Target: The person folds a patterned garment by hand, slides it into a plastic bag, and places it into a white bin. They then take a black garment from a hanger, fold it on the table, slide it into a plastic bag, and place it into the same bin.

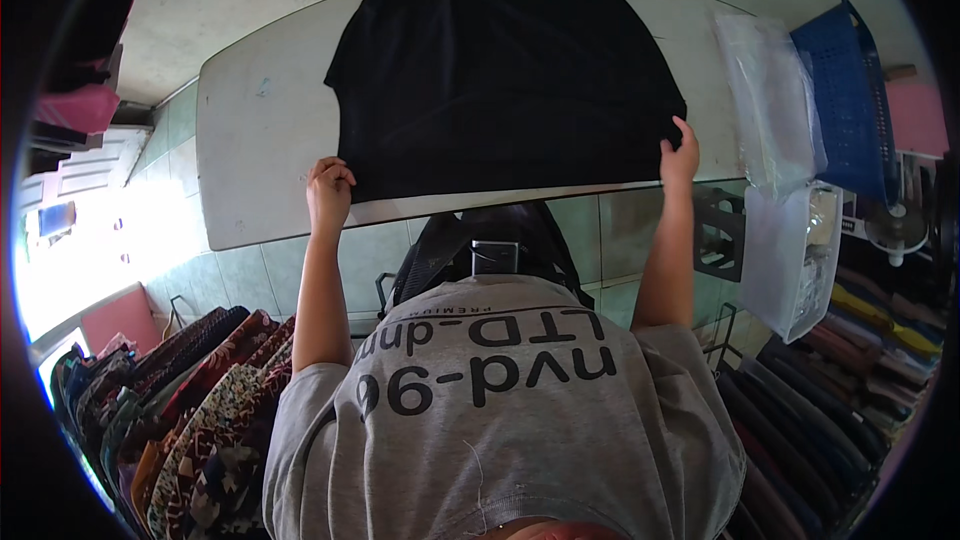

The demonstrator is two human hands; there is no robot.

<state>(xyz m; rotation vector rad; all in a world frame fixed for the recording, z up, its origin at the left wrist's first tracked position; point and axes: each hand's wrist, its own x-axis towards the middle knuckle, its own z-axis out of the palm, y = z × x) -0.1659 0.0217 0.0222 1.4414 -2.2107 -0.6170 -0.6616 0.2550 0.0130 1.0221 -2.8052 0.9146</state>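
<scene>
A black cloth garment [502,90] lies spread flat on a pale tabletop [255,142], its upper part reaching the far edge. My left hand [331,184] is at the garment's near left corner, its curled fingers gripping the hem there. At the right side edge, my right hand [679,154] touches the fabric near the right corner; thumb and forefinger are apart, and its other fingers are partly hidden.
Clear plastic bags [772,105] lie at the table's right end, beside a blue plastic basket [847,97]. Below them stands a translucent plastic bin [784,262]. Patterned clothes [217,397] hang at lower left, dark clothes [810,412] at lower right.
</scene>
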